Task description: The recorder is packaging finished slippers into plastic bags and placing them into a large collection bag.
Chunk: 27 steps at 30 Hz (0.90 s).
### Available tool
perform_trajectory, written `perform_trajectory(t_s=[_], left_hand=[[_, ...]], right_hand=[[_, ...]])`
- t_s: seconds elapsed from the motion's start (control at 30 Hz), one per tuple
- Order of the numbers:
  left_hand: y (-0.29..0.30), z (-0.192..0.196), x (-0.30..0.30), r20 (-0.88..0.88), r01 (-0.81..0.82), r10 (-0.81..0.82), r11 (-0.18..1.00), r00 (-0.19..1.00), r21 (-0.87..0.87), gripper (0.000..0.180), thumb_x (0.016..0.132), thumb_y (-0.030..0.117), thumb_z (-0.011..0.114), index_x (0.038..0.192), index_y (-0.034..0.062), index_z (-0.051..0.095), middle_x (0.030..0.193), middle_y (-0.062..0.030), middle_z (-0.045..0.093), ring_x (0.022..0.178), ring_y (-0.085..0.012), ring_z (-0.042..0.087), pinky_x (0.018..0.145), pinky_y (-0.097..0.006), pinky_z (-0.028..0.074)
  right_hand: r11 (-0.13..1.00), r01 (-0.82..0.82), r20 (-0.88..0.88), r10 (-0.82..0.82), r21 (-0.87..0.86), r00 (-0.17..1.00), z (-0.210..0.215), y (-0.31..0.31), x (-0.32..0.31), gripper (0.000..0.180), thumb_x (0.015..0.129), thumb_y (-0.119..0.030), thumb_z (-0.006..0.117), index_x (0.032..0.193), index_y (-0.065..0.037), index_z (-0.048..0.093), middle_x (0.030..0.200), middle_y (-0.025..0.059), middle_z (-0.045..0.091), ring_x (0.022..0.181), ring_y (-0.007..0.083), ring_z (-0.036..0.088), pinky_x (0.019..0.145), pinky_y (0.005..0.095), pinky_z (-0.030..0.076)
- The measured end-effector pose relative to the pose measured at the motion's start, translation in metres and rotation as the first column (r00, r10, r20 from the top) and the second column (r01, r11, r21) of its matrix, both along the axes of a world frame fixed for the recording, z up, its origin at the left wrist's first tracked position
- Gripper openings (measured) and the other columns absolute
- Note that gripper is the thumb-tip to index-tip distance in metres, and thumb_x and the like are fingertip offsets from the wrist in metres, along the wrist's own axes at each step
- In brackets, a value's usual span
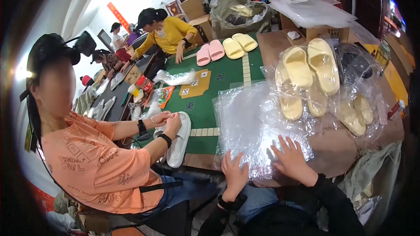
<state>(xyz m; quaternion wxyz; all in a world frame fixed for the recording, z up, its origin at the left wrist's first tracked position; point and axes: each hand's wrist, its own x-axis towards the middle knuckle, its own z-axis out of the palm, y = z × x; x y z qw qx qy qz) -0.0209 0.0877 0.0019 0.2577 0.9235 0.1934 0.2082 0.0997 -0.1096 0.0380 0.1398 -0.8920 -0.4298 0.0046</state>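
Both hands are spread wide and empty: the left hand (235, 172) is held at the near edge of the clear bags (245, 113), the right hand (292, 157) over their near right part, contact can't be told; the bags are laid flat on the table (204, 113), none seen filled. Bagging looks partly done: yellow slippers (323, 70) at right appear covered in clear plastic, sealing can't be told. Judged remaining: pink slippers (216, 50) and a far yellow pair (233, 48) are unbagged, and a white slipper (178, 148) is being handled by the co-worker (94, 166).

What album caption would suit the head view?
Left hand and right hand spread open at clear plastic bags, near bagged pale-yellow slide sandals.
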Motion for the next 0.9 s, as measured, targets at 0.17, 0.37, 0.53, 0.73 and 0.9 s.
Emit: perform_trajectory(t_s=[0.17, 0.37, 0.53, 0.73, 0.9], left_hand=[[0.009, -0.017, -0.004, -0.001, -0.062, 0.062, 0.998, 0.998, 0.008, 0.046, 0.080, 0.020, 0.064, 0.126, 0.0141, 0.056, 0.142, -0.0278, 0.029, 0.132, -0.0468, 0.025, 0.108, -0.055, 0.019], [0.014, -0.035, 0.003, -0.064, -0.098, 0.098, 0.995, 0.993, 0.005, 0.049, 0.082, 0.022, 0.062, 0.130, 0.0149, 0.053, 0.145, -0.0302, 0.024, 0.134, -0.0490, 0.019, 0.109, -0.058, 0.014], [0.008, -0.032, 0.004, -0.073, -0.120, 0.129, 0.986, 0.989, 0.115, 0.047, 0.085, 0.023, 0.058, 0.131, 0.0126, 0.052, 0.146, -0.0311, 0.022, 0.135, -0.0490, 0.018, 0.109, -0.059, 0.013], [0.003, -0.044, 0.007, -0.063, -0.120, 0.130, 0.982, 0.990, 0.149, 0.049, 0.085, 0.025, 0.056, 0.133, 0.0136, 0.050, 0.146, -0.0307, 0.022, 0.135, -0.0476, 0.019, 0.109, -0.058, 0.013], [0.004, -0.047, 0.004, -0.073, -0.131, 0.146, 0.975, 0.987, 0.179, 0.050, 0.085, 0.026, 0.056, 0.134, 0.0133, 0.050, 0.146, -0.0301, 0.023, 0.135, -0.0475, 0.019, 0.109, -0.058, 0.013]], right_hand=[[0.996, 0.066, -0.087, -0.070, -0.057, 0.994, -0.008, -0.012, 0.003, 0.056, 0.074, -0.031, 0.071, 0.125, -0.015, 0.052, 0.134, 0.0190, 0.045, 0.113, 0.0368, 0.050, 0.089, 0.0470, 0.042], [0.998, 0.066, -0.086, -0.067, -0.017, 0.994, -0.030, -0.023, -0.001, 0.059, 0.074, -0.030, 0.072, 0.127, -0.013, 0.050, 0.131, 0.0186, 0.047, 0.115, 0.0346, 0.047, 0.089, 0.0468, 0.043], [0.997, 0.079, 0.074, -0.078, -0.012, 0.994, -0.040, -0.016, -0.019, 0.064, 0.075, -0.030, 0.071, 0.132, -0.012, 0.047, 0.134, 0.0210, 0.044, 0.121, 0.0379, 0.043, 0.095, 0.0495, 0.039], [0.990, 0.121, 0.156, -0.109, -0.071, 0.982, -0.053, -0.008, -0.024, 0.067, 0.074, -0.034, 0.070, 0.132, -0.010, 0.047, 0.135, 0.0249, 0.042, 0.122, 0.0408, 0.041, 0.096, 0.0526, 0.037], [0.987, 0.130, 0.155, -0.114, -0.097, 0.981, -0.055, -0.004, -0.027, 0.066, 0.076, -0.034, 0.069, 0.132, -0.009, 0.047, 0.136, 0.0250, 0.042, 0.122, 0.0407, 0.041, 0.096, 0.0532, 0.037]])
